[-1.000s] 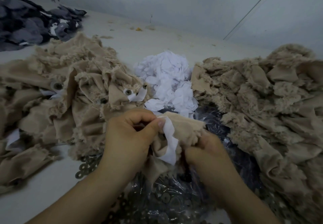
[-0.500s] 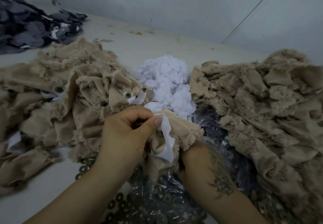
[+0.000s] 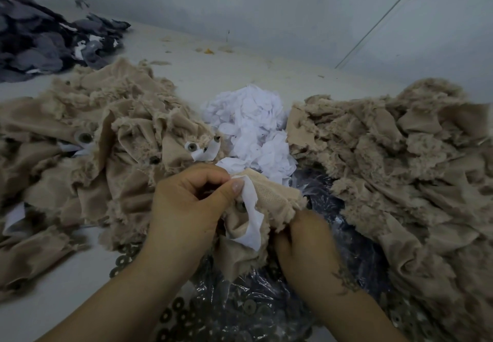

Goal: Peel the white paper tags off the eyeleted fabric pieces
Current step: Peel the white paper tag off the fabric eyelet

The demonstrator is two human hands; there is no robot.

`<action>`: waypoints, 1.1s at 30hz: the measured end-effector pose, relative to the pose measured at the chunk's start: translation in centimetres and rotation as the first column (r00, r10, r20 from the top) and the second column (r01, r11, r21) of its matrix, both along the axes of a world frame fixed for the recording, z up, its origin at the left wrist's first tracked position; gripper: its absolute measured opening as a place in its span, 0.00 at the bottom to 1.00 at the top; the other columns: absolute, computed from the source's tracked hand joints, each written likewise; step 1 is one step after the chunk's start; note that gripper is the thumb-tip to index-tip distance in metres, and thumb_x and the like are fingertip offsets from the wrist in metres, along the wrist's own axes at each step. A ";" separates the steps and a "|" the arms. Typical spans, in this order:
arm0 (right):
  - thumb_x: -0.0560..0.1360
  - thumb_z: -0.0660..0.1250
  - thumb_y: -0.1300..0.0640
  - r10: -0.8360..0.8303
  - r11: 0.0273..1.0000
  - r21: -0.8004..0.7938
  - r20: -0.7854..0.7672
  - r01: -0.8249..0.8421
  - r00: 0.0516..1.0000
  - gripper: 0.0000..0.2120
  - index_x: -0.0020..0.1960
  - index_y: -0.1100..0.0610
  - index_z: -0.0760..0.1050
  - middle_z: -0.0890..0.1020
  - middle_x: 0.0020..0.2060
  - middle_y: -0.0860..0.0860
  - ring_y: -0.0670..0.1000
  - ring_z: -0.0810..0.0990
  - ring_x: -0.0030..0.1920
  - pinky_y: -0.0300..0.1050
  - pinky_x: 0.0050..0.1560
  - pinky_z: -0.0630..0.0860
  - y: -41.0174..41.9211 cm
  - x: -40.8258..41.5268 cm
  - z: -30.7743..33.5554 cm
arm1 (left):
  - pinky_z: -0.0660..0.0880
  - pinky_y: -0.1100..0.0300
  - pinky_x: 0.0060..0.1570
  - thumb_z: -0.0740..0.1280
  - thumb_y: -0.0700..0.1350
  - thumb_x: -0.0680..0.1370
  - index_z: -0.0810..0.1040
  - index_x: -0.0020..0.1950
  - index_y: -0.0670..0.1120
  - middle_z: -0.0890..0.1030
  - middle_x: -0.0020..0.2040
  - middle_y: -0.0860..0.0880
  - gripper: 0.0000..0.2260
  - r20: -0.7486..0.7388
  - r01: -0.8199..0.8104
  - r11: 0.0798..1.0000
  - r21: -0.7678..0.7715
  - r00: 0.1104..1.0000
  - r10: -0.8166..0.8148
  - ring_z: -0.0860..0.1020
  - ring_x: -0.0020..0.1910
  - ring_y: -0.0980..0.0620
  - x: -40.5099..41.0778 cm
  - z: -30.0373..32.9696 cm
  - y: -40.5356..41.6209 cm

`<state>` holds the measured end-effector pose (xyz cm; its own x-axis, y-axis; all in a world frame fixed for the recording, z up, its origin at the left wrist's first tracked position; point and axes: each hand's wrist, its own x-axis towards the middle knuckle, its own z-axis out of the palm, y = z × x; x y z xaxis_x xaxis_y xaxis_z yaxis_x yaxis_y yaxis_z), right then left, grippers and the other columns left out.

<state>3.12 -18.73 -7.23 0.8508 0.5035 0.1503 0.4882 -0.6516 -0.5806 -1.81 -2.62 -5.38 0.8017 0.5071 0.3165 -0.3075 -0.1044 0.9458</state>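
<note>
1. Clearly the left hand [image 3: 192, 205] was the peeling hand: thumb and curled fingers pinched the top end of the white paper tag [image 3: 252, 216], which ran down the face of the beige fabric piece [image 3: 272, 197] held over the person's lap.
2. Meanwhile the right hand [image 3: 301, 237] gripped the lower frayed edge of that piece, its fingers curled under the cloth, I judged so the fabric would stay taut against the pull. How the fingertips lay I could not tell.
3. A metal eyelet [image 3: 241, 206] showed just beside the tag, between the two hands.
4. Sorting seemed to explain the layout: the pile on the left [image 3: 80, 139] showed eyelets and white tags among its pieces, so probably waiting work; the pile on the right [image 3: 400, 155] showed no tags, likely finished.
5. Between them lay a heap of loose white paper [image 3: 250, 125], presumably stripped tags, close enough for an easy toss.
6. Below the hands sat a clear plastic bag of dark metal rings [image 3: 240, 309].
</note>
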 end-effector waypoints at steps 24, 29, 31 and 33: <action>0.75 0.65 0.75 0.118 0.575 0.703 -0.578 0.419 0.808 0.06 0.47 0.71 0.80 0.83 0.42 0.69 0.66 0.82 0.43 0.66 0.50 0.81 -0.3 0.1 0.1 | 0.72 0.68 0.31 0.77 0.39 0.70 0.84 0.35 0.46 0.82 0.35 0.50 0.05 -0.050 0.194 0.973 0.122 0.981 -0.189 0.77 0.30 0.58 0.1 -0.3 -1.8; 0.72 0.64 0.78 0.236 0.481 0.779 -0.557 0.403 0.796 0.12 0.40 0.65 0.82 0.82 0.33 0.61 0.57 0.82 0.34 0.50 0.38 0.79 -0.5 -0.4 0.7 | 0.73 0.65 0.32 0.76 0.41 0.69 0.84 0.35 0.47 0.82 0.35 0.51 0.04 -0.060 0.158 0.974 0.165 0.987 -0.150 0.78 0.30 0.58 0.2 -0.2 -2.2; 0.72 0.64 0.77 0.267 0.455 0.799 -0.543 0.393 0.796 0.15 0.35 0.62 0.82 0.81 0.30 0.59 0.53 0.81 0.31 0.46 0.33 0.79 -0.7 -0.4 0.6 | 0.72 0.66 0.29 0.77 0.41 0.70 0.83 0.34 0.46 0.81 0.34 0.50 0.06 -0.056 0.162 0.976 0.142 0.986 -0.156 0.76 0.26 0.59 0.1 -0.2 -2.3; 0.72 0.66 0.76 0.278 0.461 0.794 -0.553 0.395 0.786 0.09 0.39 0.67 0.82 0.82 0.34 0.65 0.58 0.82 0.35 0.52 0.36 0.81 -0.6 -0.2 0.5 | 0.71 0.64 0.25 0.76 0.42 0.70 0.82 0.33 0.44 0.80 0.32 0.47 0.07 -0.043 0.182 0.977 0.114 0.983 -0.178 0.75 0.22 0.56 0.0 -0.2 -2.4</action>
<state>2.94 -19.32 -6.75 0.9390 0.3423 -0.0324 -0.1504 0.3243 -0.9339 -1.79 -4.97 -5.53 0.8873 0.3141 0.3377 -0.3010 -0.1605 0.9400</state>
